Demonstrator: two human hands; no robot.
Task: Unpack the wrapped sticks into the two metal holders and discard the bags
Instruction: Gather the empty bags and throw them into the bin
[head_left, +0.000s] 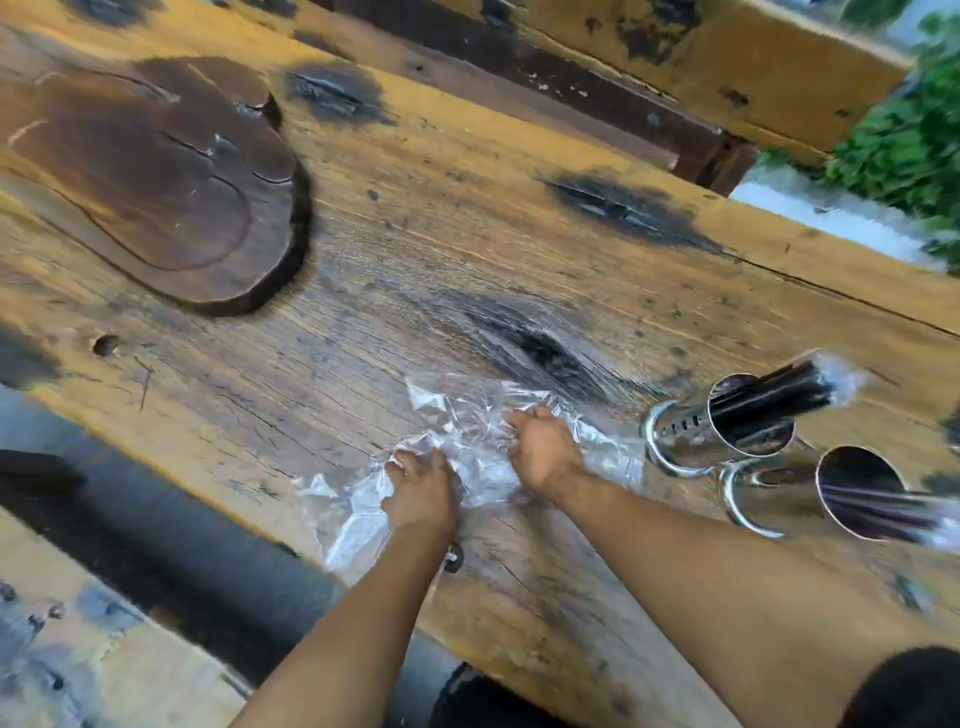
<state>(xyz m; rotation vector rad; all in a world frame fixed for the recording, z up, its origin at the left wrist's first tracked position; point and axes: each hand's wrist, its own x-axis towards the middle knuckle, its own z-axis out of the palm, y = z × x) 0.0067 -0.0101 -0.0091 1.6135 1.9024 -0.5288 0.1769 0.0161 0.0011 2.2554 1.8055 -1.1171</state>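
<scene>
Crumpled clear plastic bags (457, 415) lie on the wooden table (467, 249) in front of me. My left hand (421, 493) presses on the near left part of the plastic, fingers curled into it. My right hand (545, 449) grips the plastic further right. Two shiny metal holders stand at the right: the far holder (691, 434) holds dark sticks (769, 397) in clear wrap that poke out of its rim, and the near holder (769, 491) holds more wrapped sticks (883, 509). The picture is blurred by motion.
A dark round wooden slab (156, 176) lies on the table at the far left. A wooden bench (571, 73) runs along the far side. Green plants (904, 135) show at the upper right. A gap and floor (156, 545) lie below the table's near edge.
</scene>
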